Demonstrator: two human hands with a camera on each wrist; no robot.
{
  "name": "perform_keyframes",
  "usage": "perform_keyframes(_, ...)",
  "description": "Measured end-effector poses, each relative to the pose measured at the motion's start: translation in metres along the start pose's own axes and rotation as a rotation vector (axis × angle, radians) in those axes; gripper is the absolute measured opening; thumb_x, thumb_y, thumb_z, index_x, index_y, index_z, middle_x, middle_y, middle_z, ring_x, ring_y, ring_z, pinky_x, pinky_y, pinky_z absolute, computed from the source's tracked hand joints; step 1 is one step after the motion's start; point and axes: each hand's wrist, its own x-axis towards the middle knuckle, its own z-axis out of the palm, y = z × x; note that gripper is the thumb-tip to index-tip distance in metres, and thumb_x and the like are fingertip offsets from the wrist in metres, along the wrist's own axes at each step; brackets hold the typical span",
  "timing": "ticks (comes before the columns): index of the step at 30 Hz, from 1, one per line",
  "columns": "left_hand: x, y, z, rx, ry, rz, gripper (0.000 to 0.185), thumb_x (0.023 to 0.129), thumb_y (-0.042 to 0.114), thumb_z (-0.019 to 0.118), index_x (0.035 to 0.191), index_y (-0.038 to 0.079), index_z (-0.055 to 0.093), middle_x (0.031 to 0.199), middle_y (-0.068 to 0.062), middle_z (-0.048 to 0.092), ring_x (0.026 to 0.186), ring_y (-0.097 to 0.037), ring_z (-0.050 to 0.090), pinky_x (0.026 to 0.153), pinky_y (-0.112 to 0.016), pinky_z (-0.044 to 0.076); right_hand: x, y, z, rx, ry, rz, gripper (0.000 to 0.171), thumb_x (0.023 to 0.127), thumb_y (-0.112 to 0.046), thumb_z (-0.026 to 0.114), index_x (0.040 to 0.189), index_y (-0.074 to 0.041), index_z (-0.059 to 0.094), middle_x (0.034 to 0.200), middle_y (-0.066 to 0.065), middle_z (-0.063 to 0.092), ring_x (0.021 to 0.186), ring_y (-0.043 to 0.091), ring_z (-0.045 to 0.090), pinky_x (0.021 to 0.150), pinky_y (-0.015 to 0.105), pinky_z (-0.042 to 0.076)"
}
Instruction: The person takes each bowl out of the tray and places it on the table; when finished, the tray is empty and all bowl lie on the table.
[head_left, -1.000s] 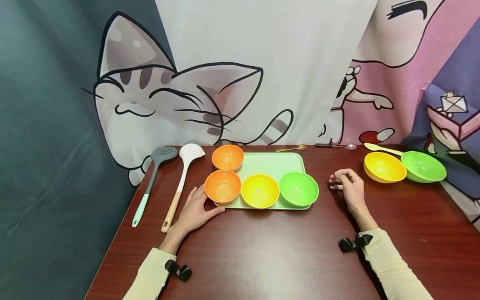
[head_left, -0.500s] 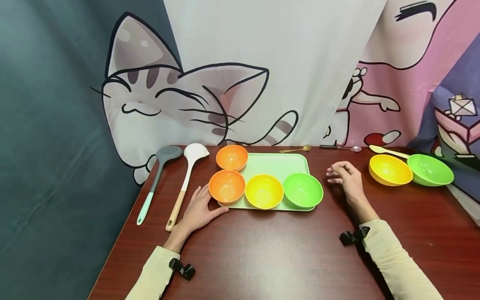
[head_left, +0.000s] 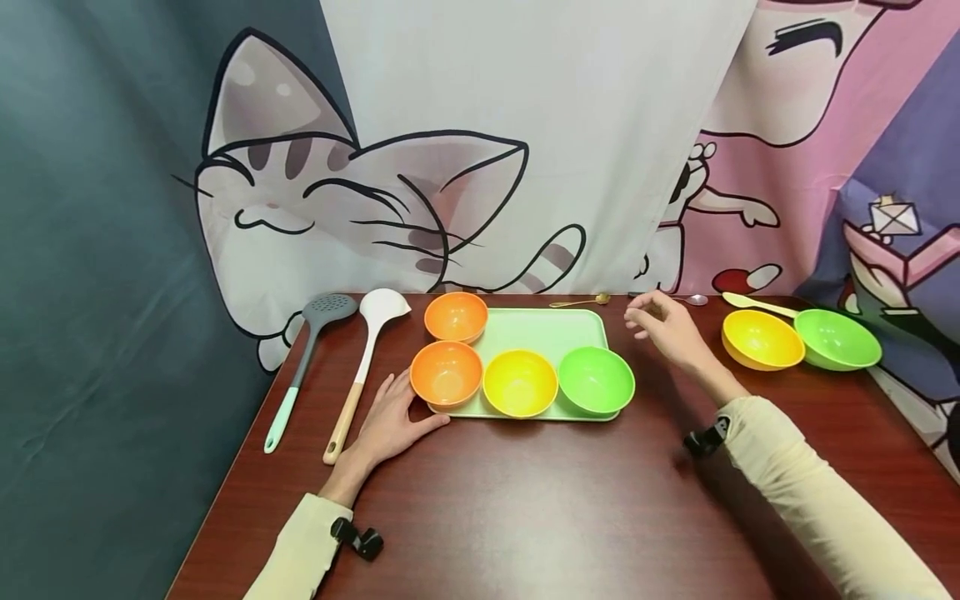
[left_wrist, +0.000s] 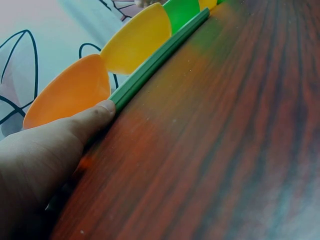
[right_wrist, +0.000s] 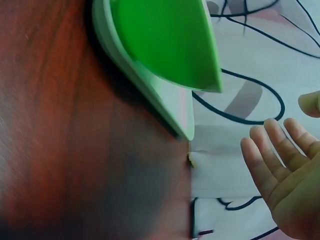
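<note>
My left hand [head_left: 393, 425] rests at the near left corner of a pale green tray [head_left: 555, 325], fingers beside the front orange bowl [head_left: 446, 375]. In the left wrist view its thumb [left_wrist: 90, 122] touches the tray's edge [left_wrist: 155, 62]. A yellow bowl [head_left: 521, 383] and a green bowl [head_left: 596, 380] complete the front row on the tray; another orange bowl [head_left: 455, 317] sits behind. My right hand [head_left: 663, 325] hovers beyond the tray's right side, holding nothing. Its fingers [right_wrist: 277, 145] are relaxed and apart from the green bowl in the right wrist view.
A grey slotted turner [head_left: 315, 333] and a white ladle [head_left: 371, 342] lie at left. Small spoons, one gold [head_left: 585, 301], line the back edge. At right stand a yellow bowl [head_left: 762, 342] and a green bowl [head_left: 836, 340], near a yellow knife-like utensil [head_left: 757, 305].
My right hand has moved left and away from me, towards the back right corner of the tray. The left hand and the bowls keep their places; the head view shifts slightly.
</note>
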Motion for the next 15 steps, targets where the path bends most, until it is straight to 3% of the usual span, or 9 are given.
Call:
perform_keyframes(2, -0.001, 0.000, 0.000, -0.006, -0.001, -0.001, 0.096, 0.083, 0.068, 0.067, 0.157, 0.016, 0.033, 0.161, -0.007, 0.035, 0.150, -0.028, 0.031, 0.125, -0.053, 0.013, 0.005, -0.006, 0.001, -0.080, -0.023, -0.010, 0.026, 0.101, -0.021, 0.059, 0.112, 0.002, 0.060, 0.099, 0.010, 0.069, 0.083, 0.002, 0.065, 0.071, 0.021, 0.058)
perform_keyframes(5, 0.000, 0.001, -0.001, -0.006, -0.001, 0.002, 0.096, 0.083, 0.067, 0.068, 0.157, 0.017, 0.034, 0.161, -0.007, 0.036, 0.150, -0.028, 0.032, 0.125, -0.054, 0.014, 0.012, -0.016, 0.002, -0.194, -0.050, -0.007, 0.027, 0.100, -0.026, 0.061, 0.114, -0.002, 0.061, 0.104, 0.010, 0.068, 0.091, 0.009, 0.062, 0.077, 0.020, 0.051)
perform_keyframes(8, 0.001, 0.002, -0.002, -0.009, -0.004, 0.005, 0.095, 0.083, 0.066, 0.068, 0.156, 0.017, 0.035, 0.160, -0.007, 0.036, 0.150, -0.028, 0.032, 0.125, -0.054, 0.014, 0.021, -0.021, 0.004, -0.276, -0.078, -0.004, 0.033, 0.100, -0.034, 0.061, 0.117, -0.007, 0.062, 0.113, 0.014, 0.066, 0.103, 0.022, 0.061, 0.085, 0.030, 0.049)
perform_keyframes(15, 0.000, 0.001, -0.002, -0.014, -0.007, 0.001, 0.094, 0.084, 0.065, 0.068, 0.156, 0.015, 0.035, 0.160, -0.008, 0.037, 0.150, -0.026, 0.031, 0.125, -0.054, 0.013, 0.039, -0.035, 0.016, -0.296, -0.193, 0.019, 0.046, 0.101, -0.038, 0.057, 0.131, -0.003, 0.053, 0.127, 0.019, 0.060, 0.117, 0.034, 0.059, 0.100, 0.051, 0.047)
